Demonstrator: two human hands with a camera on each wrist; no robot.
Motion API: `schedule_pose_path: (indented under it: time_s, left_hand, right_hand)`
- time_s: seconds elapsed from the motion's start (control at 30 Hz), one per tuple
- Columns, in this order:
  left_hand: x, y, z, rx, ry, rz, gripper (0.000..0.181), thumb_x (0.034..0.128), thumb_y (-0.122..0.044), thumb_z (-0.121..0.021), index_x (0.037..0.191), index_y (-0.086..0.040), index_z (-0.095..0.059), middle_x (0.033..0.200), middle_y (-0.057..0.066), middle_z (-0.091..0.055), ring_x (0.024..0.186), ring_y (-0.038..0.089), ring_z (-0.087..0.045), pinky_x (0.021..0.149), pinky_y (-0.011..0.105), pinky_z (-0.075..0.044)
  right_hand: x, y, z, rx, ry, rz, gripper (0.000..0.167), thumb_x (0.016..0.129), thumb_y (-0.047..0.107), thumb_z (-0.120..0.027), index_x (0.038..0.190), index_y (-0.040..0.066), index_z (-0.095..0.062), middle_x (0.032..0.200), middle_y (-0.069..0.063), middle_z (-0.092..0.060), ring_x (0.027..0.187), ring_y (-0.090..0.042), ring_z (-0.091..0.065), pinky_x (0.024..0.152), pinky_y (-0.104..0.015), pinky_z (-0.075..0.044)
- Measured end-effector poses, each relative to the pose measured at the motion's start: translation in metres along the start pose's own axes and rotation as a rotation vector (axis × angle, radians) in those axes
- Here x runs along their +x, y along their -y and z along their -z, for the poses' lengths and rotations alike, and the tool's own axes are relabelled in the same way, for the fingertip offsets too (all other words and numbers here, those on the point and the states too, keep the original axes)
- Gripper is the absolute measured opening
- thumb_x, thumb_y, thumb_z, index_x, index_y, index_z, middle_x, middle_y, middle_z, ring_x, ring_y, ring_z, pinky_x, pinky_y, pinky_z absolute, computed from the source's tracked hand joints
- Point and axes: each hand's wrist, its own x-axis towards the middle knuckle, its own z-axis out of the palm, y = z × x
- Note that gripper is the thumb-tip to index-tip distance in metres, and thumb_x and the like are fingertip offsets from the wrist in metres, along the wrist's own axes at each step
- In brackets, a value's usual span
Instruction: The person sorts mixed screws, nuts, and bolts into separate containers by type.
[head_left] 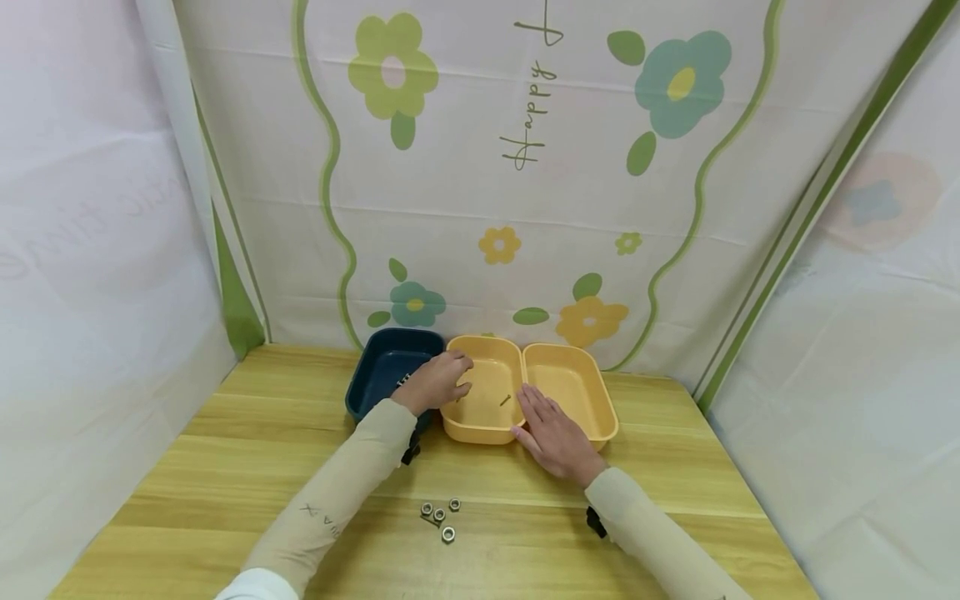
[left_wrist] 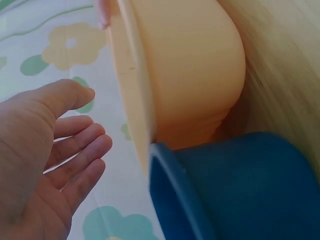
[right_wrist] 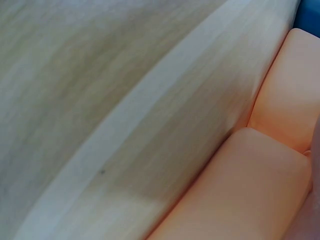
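My left hand [head_left: 433, 383] hovers where the dark blue bin [head_left: 363, 379] meets the middle yellow bin [head_left: 483, 434]. In the left wrist view its fingers [left_wrist: 80, 147] are loosely bent, with nothing between thumb and fingers. A small screw [head_left: 506, 400] lies on the floor of the middle bin. Over the front of the right yellow bin [head_left: 609, 404] is my right hand [head_left: 558, 437], its fingers straight and near the rims where the two yellow bins meet. Small metal pieces [head_left: 403, 380] show in the blue bin, partly hidden by my left hand.
Several hex nuts [head_left: 448, 534] and a thin screw [head_left: 430, 520] lie on the wooden table [head_left: 525, 533], in front of the bins and between my forearms. A printed cloth [head_left: 465, 183] stands right behind the bins, with white cloth walls on both sides.
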Motion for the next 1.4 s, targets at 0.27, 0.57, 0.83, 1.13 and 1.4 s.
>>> schedule_pose_path:
  time_s: [0.27,0.57,0.83,1.13,1.4]
  left_hand:
    - [-0.018,-0.006,0.017,0.022,0.009,-0.119,0.029,0.1006,-0.023,-0.072,0.124,-0.006,-0.071,0.12,0.01,-0.069,0.09,0.018,-0.063,0.086,0.032,-0.061]
    - [-0.048,-0.012,0.028,0.027,0.02,-0.217,0.029,0.1008,-0.023,-0.071,0.124,-0.006,-0.072,0.121,0.008,-0.07,0.098,0.018,-0.065,0.09,0.034,-0.06]
    - [-0.078,-0.015,0.031,0.022,0.025,-0.286,0.023,0.0983,-0.018,-0.073,0.118,-0.007,-0.072,0.113,0.006,-0.069,0.09,0.013,-0.059,0.082,0.026,-0.058]
    - [-0.11,-0.012,0.028,0.065,0.061,-0.332,0.023,0.1005,-0.024,-0.072,0.118,-0.01,-0.072,0.113,0.002,-0.071,0.096,0.013,-0.066,0.086,0.028,-0.061]
    - [-0.134,-0.007,0.025,0.012,0.167,-0.284,0.018,0.0984,-0.021,-0.075,0.113,-0.011,-0.074,0.107,-0.001,-0.07,0.093,0.01,-0.065,0.082,0.026,-0.06]
  right_hand:
    - [0.0,-0.001,-0.002,0.025,-0.053,0.015,0.071,0.114,0.045,-0.039,0.166,-0.001,-0.025,0.175,-0.019,-0.022,0.163,-0.034,-0.026,0.13,-0.053,-0.029]
    - [-0.003,-0.003,-0.002,0.04,-0.047,0.016,0.072,0.114,0.046,-0.038,0.166,-0.002,-0.024,0.175,-0.019,-0.021,0.163,-0.035,-0.024,0.13,-0.054,-0.028]
    - [-0.003,-0.004,-0.003,0.045,-0.045,0.026,0.072,0.114,0.047,-0.037,0.166,-0.001,-0.022,0.176,-0.018,-0.018,0.164,-0.033,-0.021,0.131,-0.053,-0.026]
    - [-0.003,-0.003,-0.002,0.027,-0.046,0.024,0.072,0.114,0.047,-0.038,0.165,-0.002,-0.024,0.175,-0.019,-0.021,0.163,-0.035,-0.024,0.13,-0.053,-0.028]
    - [-0.001,-0.002,-0.002,0.028,-0.041,0.024,0.071,0.114,0.045,-0.038,0.166,-0.002,-0.024,0.175,-0.019,-0.02,0.163,-0.035,-0.023,0.13,-0.053,-0.028]
